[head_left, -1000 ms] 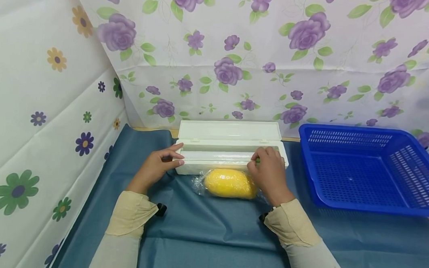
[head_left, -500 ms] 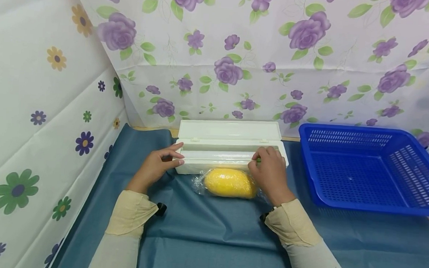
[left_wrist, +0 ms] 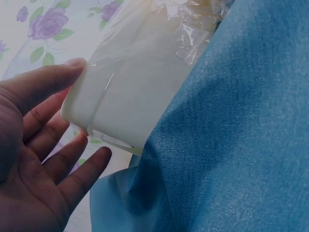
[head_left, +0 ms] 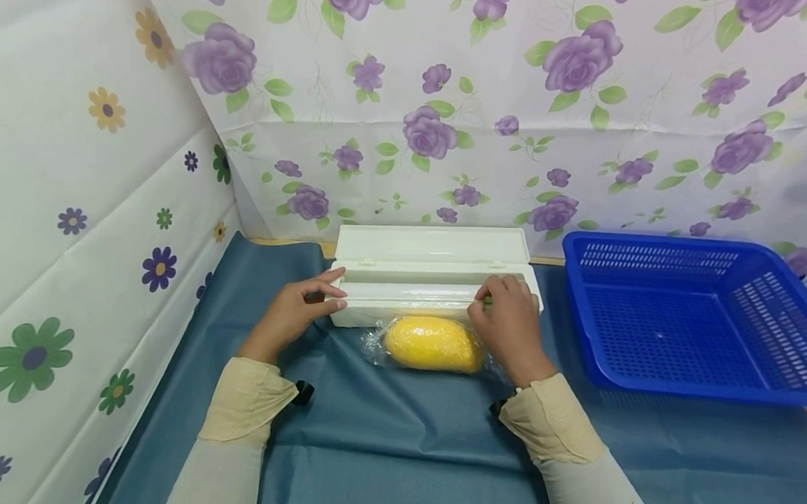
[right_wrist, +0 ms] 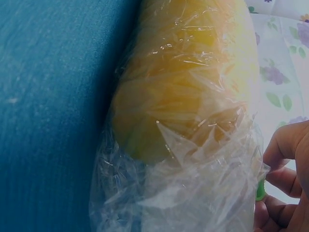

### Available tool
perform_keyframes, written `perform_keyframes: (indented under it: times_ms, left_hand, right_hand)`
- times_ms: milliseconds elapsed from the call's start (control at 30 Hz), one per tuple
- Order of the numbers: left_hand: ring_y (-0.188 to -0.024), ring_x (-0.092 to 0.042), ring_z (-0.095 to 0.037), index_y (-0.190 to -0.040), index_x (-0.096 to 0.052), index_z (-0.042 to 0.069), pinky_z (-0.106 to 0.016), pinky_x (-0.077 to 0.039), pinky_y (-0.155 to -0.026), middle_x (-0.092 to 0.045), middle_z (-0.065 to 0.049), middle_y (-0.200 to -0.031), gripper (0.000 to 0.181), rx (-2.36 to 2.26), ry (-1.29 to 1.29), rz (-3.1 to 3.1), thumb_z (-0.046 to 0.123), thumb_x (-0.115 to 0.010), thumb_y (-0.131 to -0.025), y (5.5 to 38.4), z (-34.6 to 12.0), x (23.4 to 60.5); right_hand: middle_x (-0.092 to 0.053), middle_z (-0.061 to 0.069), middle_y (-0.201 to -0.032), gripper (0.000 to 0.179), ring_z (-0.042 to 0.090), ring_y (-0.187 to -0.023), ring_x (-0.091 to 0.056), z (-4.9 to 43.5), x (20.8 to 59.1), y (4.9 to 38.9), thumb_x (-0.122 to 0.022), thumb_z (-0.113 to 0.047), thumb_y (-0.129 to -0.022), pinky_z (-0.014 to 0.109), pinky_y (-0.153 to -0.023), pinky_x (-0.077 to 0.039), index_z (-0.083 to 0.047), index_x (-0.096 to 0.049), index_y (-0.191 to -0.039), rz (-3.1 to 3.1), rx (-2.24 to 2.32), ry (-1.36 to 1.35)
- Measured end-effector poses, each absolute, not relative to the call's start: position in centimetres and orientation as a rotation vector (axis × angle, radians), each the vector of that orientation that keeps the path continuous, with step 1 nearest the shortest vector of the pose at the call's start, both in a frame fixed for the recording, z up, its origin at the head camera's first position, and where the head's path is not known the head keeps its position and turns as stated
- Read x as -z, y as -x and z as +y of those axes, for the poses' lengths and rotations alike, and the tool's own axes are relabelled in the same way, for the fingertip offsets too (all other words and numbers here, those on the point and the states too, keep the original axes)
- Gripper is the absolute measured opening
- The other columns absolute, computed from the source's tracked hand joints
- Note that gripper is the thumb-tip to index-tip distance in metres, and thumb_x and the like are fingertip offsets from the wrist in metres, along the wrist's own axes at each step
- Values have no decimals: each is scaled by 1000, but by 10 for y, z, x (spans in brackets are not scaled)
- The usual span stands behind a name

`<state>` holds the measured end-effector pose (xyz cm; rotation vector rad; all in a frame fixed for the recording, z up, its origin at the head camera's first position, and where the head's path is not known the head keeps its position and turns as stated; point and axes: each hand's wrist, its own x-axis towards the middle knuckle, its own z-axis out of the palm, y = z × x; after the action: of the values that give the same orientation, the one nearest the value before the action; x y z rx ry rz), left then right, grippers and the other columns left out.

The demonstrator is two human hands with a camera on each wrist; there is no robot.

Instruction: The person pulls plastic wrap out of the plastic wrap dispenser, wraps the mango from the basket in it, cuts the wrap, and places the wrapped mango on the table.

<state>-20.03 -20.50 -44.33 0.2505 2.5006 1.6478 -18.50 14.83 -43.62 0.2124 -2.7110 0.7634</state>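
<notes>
A white cling film dispenser (head_left: pixel 400 315) lies lengthwise at the back of the table with its lid (head_left: pixel 433 245) tilted back. Inside it sits a pale roll of film (head_left: pixel 408 292). My left hand (head_left: pixel 289 312) holds the dispenser's left end between thumb and fingers; the left wrist view shows the thumb on its edge. Near the right end, my right hand (head_left: pixel 507 324) pinches a small green slider (right_wrist: pixel 260 189), mostly hidden by the fingers. Just in front of the dispenser rests a yellow, oblong, rounded thing (head_left: pixel 433 344) wrapped in clear film, its kind unclear.
To the right stands a blue perforated plastic basket (head_left: pixel 580 345). A blue-grey cloth (head_left: pixel 391 480) with folds covers the table. Flower-patterned sheets hang behind (head_left: pixel 380 175) and at the left.
Along the dispenser, my right hand has shifted very slightly to the right with the green slider. The left hand, the dispenser and the wrapped yellow thing stay in place.
</notes>
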Motion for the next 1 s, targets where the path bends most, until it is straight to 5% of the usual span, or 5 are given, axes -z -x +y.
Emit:
perform_keyframes:
  times_ms: [1000]
  left_hand:
    - [-154, -32, -19, -115, -75, 7, -47, -35, -121, -47, 1, -158, 30, -1632, -264, 2514, 27, -75, -93, 199, -204, 441]
  right_hand:
    - [-59, 12, -100, 4, 32, -95, -52, 152, 437, 186, -59, -14, -87, 47, -83, -40, -12, -59, -84, -2691, -804, -218]
